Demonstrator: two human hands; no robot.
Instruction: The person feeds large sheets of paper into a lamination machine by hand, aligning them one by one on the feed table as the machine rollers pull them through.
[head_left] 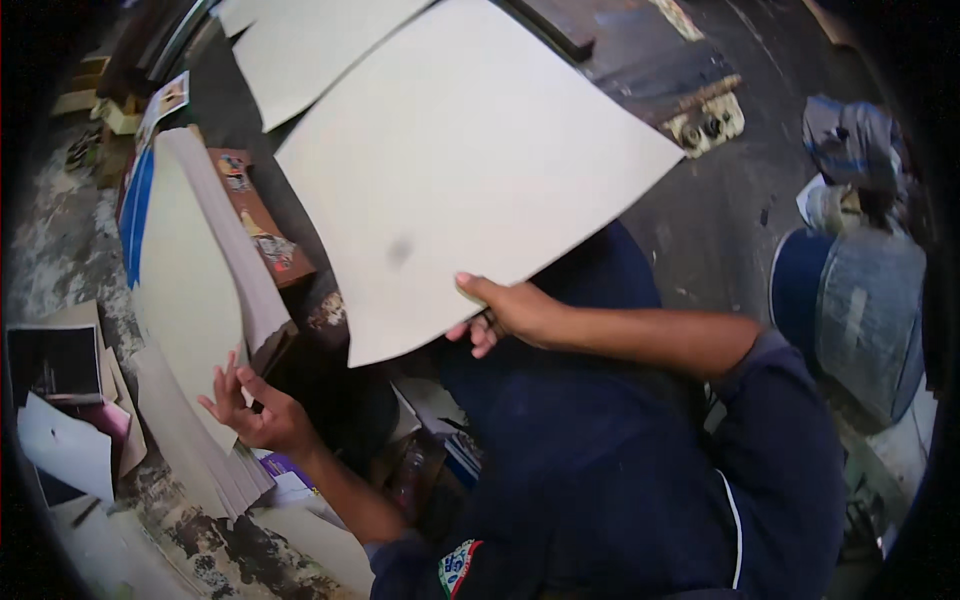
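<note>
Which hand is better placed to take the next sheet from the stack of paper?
The left hand, probably: its fingers already rest on the stack of paper. The right hand is busy, gripping a large sheet lifted away from the stack.

Dark navy short-sleeved shirt (620, 480) with white piping and a sleeve badge (457, 567).

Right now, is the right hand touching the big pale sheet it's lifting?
Touching. The head view shows the right hand pinching the lower edge of the big pale sheet, thumb on top, fingers curled beneath.
</note>
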